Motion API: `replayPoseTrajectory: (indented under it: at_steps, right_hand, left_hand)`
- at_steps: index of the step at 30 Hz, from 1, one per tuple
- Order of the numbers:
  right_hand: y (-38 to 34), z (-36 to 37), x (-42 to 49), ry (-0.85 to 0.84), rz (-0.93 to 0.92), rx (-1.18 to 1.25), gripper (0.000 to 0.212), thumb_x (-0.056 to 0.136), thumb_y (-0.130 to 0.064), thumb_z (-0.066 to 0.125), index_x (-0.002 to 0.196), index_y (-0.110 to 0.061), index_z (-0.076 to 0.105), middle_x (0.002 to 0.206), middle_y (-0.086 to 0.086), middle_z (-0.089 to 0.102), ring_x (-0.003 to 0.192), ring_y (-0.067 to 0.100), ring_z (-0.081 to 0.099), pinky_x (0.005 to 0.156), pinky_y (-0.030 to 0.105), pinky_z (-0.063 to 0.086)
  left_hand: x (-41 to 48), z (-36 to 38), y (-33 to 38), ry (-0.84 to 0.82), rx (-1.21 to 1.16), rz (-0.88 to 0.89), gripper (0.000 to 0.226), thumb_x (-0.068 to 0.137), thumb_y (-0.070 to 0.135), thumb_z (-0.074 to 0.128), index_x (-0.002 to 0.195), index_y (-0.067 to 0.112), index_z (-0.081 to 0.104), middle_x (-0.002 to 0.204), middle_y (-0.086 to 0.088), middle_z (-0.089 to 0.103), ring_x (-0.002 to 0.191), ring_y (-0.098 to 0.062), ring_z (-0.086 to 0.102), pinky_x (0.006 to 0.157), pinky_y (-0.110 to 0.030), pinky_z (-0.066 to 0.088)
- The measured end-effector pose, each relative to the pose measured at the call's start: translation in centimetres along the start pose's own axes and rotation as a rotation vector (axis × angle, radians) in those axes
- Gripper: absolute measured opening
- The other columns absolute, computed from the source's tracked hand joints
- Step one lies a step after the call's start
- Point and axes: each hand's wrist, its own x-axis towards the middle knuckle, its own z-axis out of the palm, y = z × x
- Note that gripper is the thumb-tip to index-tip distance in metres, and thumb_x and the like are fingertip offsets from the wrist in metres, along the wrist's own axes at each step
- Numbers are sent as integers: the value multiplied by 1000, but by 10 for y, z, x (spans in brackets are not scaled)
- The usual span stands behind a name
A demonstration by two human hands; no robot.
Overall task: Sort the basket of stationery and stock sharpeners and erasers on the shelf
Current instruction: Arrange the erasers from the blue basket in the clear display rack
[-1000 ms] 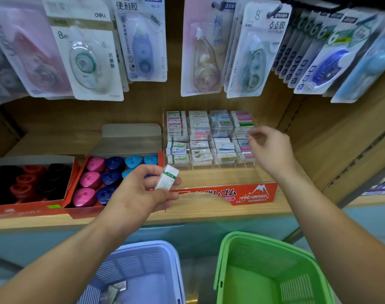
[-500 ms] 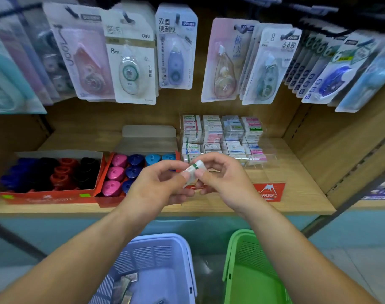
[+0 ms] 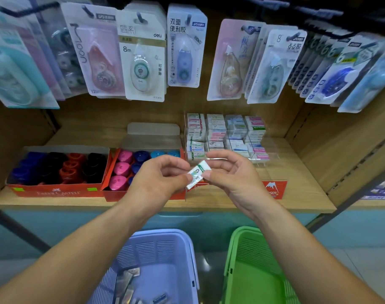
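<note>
Both hands pinch one small eraser [image 3: 198,174] between curled fingers: left hand [image 3: 158,178] low, right hand [image 3: 231,174] high, above the shelf [image 3: 296,194].

both hands [image 3: 160,178] pinching eraser [image 3: 198,174], shelf [image 3: 296,194] behind

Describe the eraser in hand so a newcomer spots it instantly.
Find the wooden shelf under the hanging tape packs. In front of its edge, the left hand and right hand pinch one eraser. Unlike those stacked in the clear rack behind, it is loose, tilted, white with a green band.
</note>
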Motion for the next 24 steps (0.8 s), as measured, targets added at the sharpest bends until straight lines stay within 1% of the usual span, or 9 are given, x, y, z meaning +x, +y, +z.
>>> replayPoseTrajectory:
  at_steps: [2, 5, 8, 11, 14, 17, 19, 22, 24]
  right_hand:
    - [2, 2, -3, 55, 17, 77, 42, 63, -6, 90, 99, -11, 69, 98, 16, 75, 91, 29, 73, 82, 43, 57]
    - [8, 8, -10, 86, 33, 121, 17, 80, -4, 77, 92, -9, 67, 88, 12, 74, 82, 27, 72, 74, 40, 61]
    - [15, 12, -18, 36, 69, 19, 10, 92, -9, 69, 101, -13, 70, 89, 9, 75, 77, 25, 72, 67, 36, 61]
    - [21, 12, -24, -32, 78, 46, 18, 93, -4, 67, 109, -12, 70, 92, 8, 74, 74, 23, 71, 69, 36, 60]
    - [22, 8, -19, 28, 53, -7, 20, 91, 2, 68, 105, -12, 72, 89, 5, 74, 72, 20, 71, 70, 34, 61]
    - [16, -3, 0, 137, 61, -63, 17, 90, 0, 70, 102, -13, 71, 90, 8, 73, 70, 20, 71, 64, 32, 60]
    - [9, -14, 23, 193, 24, -264, 16, 91, -7, 72, 101, -18, 71, 94, 4, 72, 68, 16, 70, 58, 27, 57]
    - [2, -29, 71, 226, -90, -550, 12, 92, -14, 72, 102, -21, 72, 94, -3, 70, 73, 12, 68, 57, 19, 53]
    - [6, -32, 104, 200, -141, -718, 12, 92, -19, 72, 103, -23, 72, 91, -8, 68, 82, 11, 67, 68, 28, 59]
  left_hand:
    - [0, 2, 0, -14, 44, -10, 24, 83, 5, 79, 102, 14, 69, 86, -3, 78, 76, -13, 72, 69, -22, 53]
    - [0, 5, -3, -43, 65, -16, 39, 81, 8, 81, 112, 23, 63, 89, -4, 77, 77, -18, 71, 67, -24, 54]
    - [2, 8, -5, -25, 32, 35, 48, 82, 4, 80, 117, 31, 61, 85, -7, 73, 68, -14, 67, 65, -26, 55]
    - [1, 12, -3, -9, -4, 29, 37, 85, 2, 76, 113, 22, 65, 89, -15, 73, 71, -18, 72, 64, -26, 59]
    - [5, 13, -5, 6, -38, 1, 20, 90, 7, 72, 107, 16, 67, 89, -13, 77, 79, -24, 75, 62, -24, 58]
    - [16, 4, -15, 52, 283, 98, 21, 90, 20, 73, 105, 32, 65, 87, 10, 77, 81, -7, 72, 69, -24, 54]
    - [20, -5, -18, 65, 504, 135, 25, 91, 27, 72, 110, 38, 60, 95, 18, 72, 85, 3, 67, 74, -20, 51]
    - [24, -17, -21, 51, 688, 146, 30, 91, 31, 69, 120, 37, 62, 111, 19, 67, 99, 0, 64, 87, -26, 53]
    - [26, -24, -20, 58, 746, 135, 28, 91, 32, 68, 119, 34, 65, 115, 17, 66, 105, -6, 63, 94, -31, 52]
